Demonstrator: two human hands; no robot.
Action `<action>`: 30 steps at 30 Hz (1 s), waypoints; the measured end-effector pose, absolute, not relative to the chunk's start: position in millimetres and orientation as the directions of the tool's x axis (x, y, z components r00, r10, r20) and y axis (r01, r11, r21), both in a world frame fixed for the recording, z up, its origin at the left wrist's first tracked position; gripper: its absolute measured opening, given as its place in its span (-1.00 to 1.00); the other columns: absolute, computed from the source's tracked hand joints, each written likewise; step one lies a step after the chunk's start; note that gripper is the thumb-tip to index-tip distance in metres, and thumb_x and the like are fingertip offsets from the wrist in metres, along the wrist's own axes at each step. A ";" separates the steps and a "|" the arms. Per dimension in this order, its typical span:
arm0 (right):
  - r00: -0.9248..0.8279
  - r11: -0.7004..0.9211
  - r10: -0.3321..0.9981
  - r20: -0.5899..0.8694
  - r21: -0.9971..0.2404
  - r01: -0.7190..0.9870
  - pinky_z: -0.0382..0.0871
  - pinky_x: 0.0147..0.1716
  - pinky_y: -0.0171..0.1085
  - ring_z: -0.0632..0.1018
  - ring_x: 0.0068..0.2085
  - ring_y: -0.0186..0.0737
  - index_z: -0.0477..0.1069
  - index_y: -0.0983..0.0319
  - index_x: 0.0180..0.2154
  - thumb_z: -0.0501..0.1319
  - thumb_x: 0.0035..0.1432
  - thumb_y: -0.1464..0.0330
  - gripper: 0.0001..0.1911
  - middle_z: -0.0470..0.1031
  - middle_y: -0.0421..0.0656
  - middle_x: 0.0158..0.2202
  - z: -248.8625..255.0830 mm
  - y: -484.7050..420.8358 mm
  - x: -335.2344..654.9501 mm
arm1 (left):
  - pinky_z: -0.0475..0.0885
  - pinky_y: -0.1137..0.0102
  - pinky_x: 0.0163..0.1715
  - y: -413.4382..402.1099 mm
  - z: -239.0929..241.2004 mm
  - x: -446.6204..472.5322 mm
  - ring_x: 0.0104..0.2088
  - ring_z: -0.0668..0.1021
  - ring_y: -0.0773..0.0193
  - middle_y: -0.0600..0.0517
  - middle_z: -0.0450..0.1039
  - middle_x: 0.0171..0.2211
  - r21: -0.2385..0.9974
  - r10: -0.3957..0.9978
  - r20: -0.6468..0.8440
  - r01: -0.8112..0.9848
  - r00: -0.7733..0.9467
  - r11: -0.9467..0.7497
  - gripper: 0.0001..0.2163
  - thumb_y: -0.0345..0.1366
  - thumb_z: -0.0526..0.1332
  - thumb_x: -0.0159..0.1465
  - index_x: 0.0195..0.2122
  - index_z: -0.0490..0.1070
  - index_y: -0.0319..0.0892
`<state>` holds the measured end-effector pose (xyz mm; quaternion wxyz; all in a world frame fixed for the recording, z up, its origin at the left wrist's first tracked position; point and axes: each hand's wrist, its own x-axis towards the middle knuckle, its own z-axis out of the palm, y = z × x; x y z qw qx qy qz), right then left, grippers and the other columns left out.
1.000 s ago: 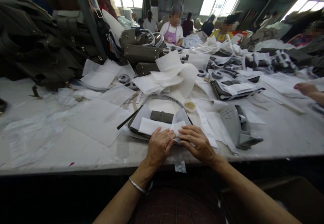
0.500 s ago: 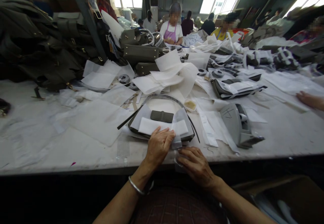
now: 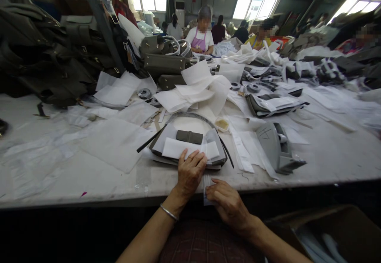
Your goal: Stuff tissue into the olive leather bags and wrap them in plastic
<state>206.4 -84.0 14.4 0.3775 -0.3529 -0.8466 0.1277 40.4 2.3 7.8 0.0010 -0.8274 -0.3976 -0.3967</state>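
Observation:
A dark olive handbag lies flat near the table's front edge, its long strap arched behind it. White padding and a small olive leather piece rest on the bag. My left hand lies on the padding and the bag's near edge, fingers stretched out. Just to its right, at the table edge, my right hand has its fingers curled on a translucent strip. Part of the strip is hidden by both hands.
A grey tape dispenser stands to the right, beside white paper strips. Behind lie crumpled white sheets and another wrapped bag. Olive bags are heaped at the left. Several people sit across the table.
My right hand has drawn slightly down and towards me with the strip. The strip's upper part no longer stands up over the padding. Another person's hand at the right has left view.

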 end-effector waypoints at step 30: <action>-0.330 0.238 0.944 -0.023 -0.647 0.725 0.25 -0.40 -0.33 0.50 -0.41 -0.30 0.53 0.18 -0.46 0.35 0.08 0.39 -0.91 0.54 -0.29 -0.49 95.0 23.1 210.7 | 0.32 0.08 0.11 3.8 32.0 41.7 -0.27 0.53 0.17 0.08 0.45 -0.39 0.557 0.847 0.450 0.651 0.285 -0.515 -0.81 -0.26 0.36 0.16 -0.32 0.34 -0.12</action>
